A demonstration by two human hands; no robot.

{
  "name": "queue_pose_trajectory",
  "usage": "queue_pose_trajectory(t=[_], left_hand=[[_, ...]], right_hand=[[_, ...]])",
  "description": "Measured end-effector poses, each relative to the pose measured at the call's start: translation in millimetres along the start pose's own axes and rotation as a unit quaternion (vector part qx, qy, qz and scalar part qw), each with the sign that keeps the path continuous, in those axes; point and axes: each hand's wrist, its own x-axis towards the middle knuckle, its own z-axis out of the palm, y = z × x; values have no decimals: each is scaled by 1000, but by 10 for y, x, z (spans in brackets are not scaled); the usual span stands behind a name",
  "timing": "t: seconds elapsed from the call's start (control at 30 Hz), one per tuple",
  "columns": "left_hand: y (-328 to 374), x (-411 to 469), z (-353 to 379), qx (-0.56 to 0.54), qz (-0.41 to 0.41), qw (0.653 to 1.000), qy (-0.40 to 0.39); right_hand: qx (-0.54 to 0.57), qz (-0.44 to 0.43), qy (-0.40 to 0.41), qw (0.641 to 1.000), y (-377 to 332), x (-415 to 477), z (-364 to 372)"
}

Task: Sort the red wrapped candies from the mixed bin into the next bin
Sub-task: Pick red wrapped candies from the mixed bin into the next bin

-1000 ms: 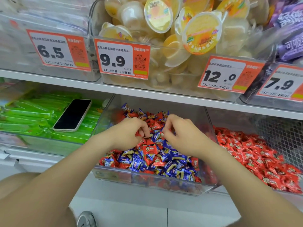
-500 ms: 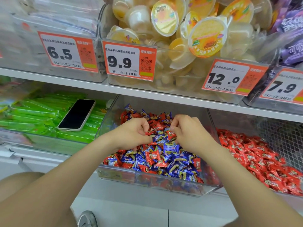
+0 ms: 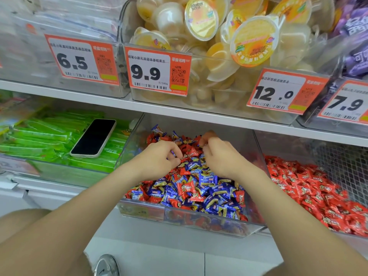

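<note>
The clear mixed bin [image 3: 199, 220] in the middle of the lower shelf holds a heap of red and blue wrapped candies [image 3: 195, 182]. My left hand [image 3: 159, 158] is curled over the heap's back part, fingertips pinching at a red candy [image 3: 189, 154]. My right hand [image 3: 219, 154] is curled beside it, fingers down among the wrappers; whether it holds one is hidden. To the right, the neighbouring bin [image 3: 258, 152] holds only red candies [image 3: 310, 188].
A phone [image 3: 93, 138] lies on green stick packs [image 3: 39, 140] in the left bin. The upper shelf [image 3: 179, 112] overhangs, carrying jelly cups [image 3: 219, 46] and orange price tags [image 3: 157, 72]. A wire mesh [image 3: 342, 162] backs the right bin.
Both hands have moved slightly farther back in the bin, staying close together with fingers curled. The camera has drifted left and down a little.
</note>
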Motion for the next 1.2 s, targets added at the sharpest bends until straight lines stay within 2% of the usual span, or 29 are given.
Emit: queue_pose_trajectory(t=[0.1,0.23,0.33,0.47,0.53,0.7,0.8,0.87,0.97,1.1,1.13,1.2], left_hand=[[-36,114,65,108,23,994,3],[-23,254,150,187,23,982,-29],[-17,314,174,241,27,970,-25],[-26,348,198,264,23,964,11],[-43,364,213,252,23,967,12],[-112,401,166,137,11,990,11],[-115,388,133,100,-9,995,30],[-120,372,129,106,-5,994,15],[-92,328,138,187,15,981,-42],[-53,352,182,185,34,982,-28],[-64,371,175,181,27,983,-25],[-108,399,166,174,-2,984,-36]], right_hand=[[-29,-6,-19,999,41,23,-8],[-86,22,38,995,107,89,33],[-84,-4,59,995,77,220,149],[-158,-24,46,986,50,411,393],[-162,-15,38,986,51,493,441],[-40,-21,-42,998,23,523,240],[32,-11,-18,999,13,426,112],[98,14,-7,995,50,344,63],[269,67,0,961,88,210,13],[488,134,-21,862,59,73,-67],[502,144,-32,852,53,39,-88],[451,156,-43,878,46,-9,-113]])
